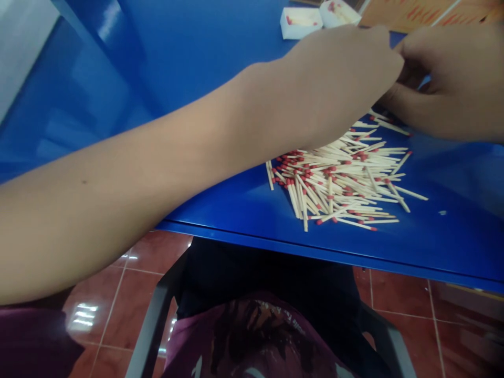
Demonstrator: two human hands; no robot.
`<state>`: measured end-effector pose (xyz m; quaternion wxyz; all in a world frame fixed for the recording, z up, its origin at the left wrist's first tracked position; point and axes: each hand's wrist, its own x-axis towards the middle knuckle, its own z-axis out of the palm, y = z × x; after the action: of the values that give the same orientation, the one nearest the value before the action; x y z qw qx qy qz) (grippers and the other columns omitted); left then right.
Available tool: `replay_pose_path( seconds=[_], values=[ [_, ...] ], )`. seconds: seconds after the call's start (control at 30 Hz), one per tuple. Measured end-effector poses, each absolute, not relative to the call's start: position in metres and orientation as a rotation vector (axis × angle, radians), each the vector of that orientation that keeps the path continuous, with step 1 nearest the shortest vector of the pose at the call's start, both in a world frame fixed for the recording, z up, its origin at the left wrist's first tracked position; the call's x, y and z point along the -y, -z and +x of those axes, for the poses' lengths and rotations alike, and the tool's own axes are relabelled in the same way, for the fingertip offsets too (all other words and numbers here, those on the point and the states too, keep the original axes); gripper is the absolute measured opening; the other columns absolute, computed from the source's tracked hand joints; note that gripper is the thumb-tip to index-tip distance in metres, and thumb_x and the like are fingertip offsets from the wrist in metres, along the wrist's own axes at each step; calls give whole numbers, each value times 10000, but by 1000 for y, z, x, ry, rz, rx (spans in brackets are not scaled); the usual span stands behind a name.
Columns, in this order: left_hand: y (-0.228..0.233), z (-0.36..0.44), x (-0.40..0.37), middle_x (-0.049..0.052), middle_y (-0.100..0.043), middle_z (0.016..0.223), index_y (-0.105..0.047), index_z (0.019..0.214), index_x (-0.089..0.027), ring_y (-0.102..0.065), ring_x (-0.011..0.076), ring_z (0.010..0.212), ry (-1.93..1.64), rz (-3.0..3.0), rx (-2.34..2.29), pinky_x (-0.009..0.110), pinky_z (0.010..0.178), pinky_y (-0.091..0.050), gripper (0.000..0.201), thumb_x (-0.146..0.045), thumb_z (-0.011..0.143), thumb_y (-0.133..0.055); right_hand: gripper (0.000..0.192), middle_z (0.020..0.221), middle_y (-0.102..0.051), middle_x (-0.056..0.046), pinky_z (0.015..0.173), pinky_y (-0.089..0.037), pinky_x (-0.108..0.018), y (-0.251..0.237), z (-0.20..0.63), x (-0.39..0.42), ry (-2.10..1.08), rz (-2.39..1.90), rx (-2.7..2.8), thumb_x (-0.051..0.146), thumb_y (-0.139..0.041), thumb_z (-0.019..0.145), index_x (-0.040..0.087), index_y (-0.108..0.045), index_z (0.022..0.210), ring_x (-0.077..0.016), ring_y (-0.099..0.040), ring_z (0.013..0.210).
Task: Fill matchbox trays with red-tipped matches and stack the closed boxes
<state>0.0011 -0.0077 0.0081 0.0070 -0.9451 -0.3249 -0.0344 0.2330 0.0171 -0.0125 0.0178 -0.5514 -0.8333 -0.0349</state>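
left hand (338,79): reaching across above the pile, fingers curled, grip not clear tbh
right hand (452,79): fingertips meeting the left's, can't tell what's pinched
matchsticks (342,178): loose heap by the table's (220,47) near edge
matchbox trays (315,18): far edge

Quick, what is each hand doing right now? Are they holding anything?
Left hand: curled over the pile of matches, fingertips meeting the right hand; any grip cannot be told.
Right hand: fingers bent, contents hidden; cannot be told.
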Motion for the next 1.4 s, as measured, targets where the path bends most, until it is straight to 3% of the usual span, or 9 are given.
replay_pose_path(
  seconds=[0.17,0.57,0.77,1.0,1.13,1.4],
  values=[
    [-5,0,9,287,-599,1422,-594,1412,16,-604,451,1325,130,-2923,975,541,1096,-493,446,-279,1084,-528,376,702,-492,-19,551,-227,-363,8,226,-11,210,-1669,2578,601,-464,972,277,-396,793,-186,-377,560],
    [1,2,-4,243,-603,1424,-569,1440,-46,-609,421,1320,289,-2951,1045,468,1044,-506,436,-225,1043,-572,351,777,-551,-59,609,-283,-368,3,218,-6,108,-1747,2590,618,-416,964,280,-507,946,-208,-422,615],
    [6,-3,-17,232,-692,1227,-638,1335,-36,-623,428,1294,420,-2999,981,468,986,-512,382,-261,1029,-600,302,782,-589,-68,607,-299,-356,5,220,-7,160,-1752,2579,546,-471,989,250,-512,946,-204,-459,641],
    [8,0,-27,112,-738,862,-728,1177,-129,-633,354,1209,392,-2935,1036,429,982,-481,306,-345,999,-605,327,853,-660,-91,622,-330,-365,4,219,-7,125,-1805,2584,556,-482,1023,238,-556,1040,-214,-512,674],
    [11,0,-35,104,-731,825,-759,1074,-171,-651,323,1096,488,-2928,1020,427,926,-472,270,-360,989,-586,302,893,-682,-111,657,-343,-385,4,219,-7,113,-1781,2593,516,-485,1038,236,-585,1090,-244,-552,745],
    [15,-2,-39,61,-690,710,-780,1004,-230,-701,303,913,623,-2948,1096,418,822,-475,222,-381,941,-631,236,825,-661,-80,655,-366,-380,6,225,-8,25,-1599,2586,476,-520,1021,247,-579,1003,-224,-536,684]
  ],
)
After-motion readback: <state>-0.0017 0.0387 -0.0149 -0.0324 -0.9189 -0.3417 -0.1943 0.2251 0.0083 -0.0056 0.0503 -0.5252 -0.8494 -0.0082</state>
